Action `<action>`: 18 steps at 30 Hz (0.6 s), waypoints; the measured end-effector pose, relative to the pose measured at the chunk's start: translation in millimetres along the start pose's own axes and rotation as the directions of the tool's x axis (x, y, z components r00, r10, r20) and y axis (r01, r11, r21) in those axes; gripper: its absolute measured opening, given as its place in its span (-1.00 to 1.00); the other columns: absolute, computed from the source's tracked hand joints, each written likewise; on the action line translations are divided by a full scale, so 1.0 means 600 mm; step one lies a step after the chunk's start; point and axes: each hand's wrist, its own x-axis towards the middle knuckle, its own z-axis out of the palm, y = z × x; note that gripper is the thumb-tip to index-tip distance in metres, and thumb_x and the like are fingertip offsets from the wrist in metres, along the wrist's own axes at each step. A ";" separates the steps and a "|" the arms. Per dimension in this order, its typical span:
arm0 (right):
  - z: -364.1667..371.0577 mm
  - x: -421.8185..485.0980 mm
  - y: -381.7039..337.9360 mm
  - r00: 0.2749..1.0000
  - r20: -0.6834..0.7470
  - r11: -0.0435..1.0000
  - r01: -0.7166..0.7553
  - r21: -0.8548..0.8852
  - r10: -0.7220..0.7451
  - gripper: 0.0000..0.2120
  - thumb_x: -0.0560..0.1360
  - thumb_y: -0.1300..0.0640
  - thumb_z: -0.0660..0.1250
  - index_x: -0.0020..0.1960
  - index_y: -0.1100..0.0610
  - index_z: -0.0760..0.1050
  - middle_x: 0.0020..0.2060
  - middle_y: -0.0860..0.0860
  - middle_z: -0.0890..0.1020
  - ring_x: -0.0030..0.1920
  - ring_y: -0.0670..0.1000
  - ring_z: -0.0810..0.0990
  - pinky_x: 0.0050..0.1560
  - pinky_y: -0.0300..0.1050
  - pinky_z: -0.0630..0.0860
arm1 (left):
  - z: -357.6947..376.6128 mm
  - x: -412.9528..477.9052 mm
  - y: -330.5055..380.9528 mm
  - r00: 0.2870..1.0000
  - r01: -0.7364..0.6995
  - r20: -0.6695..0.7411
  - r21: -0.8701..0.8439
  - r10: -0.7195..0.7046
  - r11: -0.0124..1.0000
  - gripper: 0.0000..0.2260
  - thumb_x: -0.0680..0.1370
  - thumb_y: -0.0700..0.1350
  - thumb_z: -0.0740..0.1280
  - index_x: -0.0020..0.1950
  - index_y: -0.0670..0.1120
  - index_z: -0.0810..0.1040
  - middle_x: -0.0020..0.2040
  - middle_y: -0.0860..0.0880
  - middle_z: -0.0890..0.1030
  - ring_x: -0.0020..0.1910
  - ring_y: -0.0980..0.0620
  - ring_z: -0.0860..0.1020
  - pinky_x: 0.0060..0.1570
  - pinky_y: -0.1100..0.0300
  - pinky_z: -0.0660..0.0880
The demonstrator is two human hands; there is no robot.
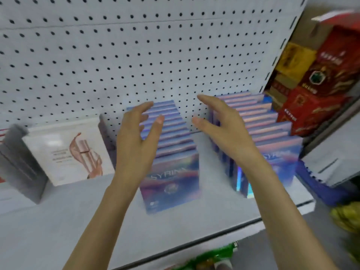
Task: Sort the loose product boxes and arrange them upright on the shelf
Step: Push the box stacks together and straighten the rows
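Left hand (136,141), right hand (226,131) held spread, empty, before upright iridescent blue cardboard boxes (171,180), centre; white cosmetics box (66,152) left, red cartons (321,90) upper right.

Two upright rows of blue boxes (171,145) on white shelf (116,221), open left hand (136,141) and right hand (224,127) above
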 end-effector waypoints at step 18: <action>-0.243 -0.060 0.348 0.946 -0.199 0.932 -0.188 0.309 0.256 -0.13 0.25 0.17 0.61 0.44 0.06 0.24 0.35 -0.04 0.41 0.22 -0.34 0.42 0.19 -0.53 0.31 | 0.411 -0.162 -0.001 0.921 0.380 0.167 -0.185 -0.352 0.907 -0.26 0.25 0.18 0.51 0.37 0.18 0.32 0.31 0.14 0.50 0.26 0.21 0.49 0.29 0.11 0.45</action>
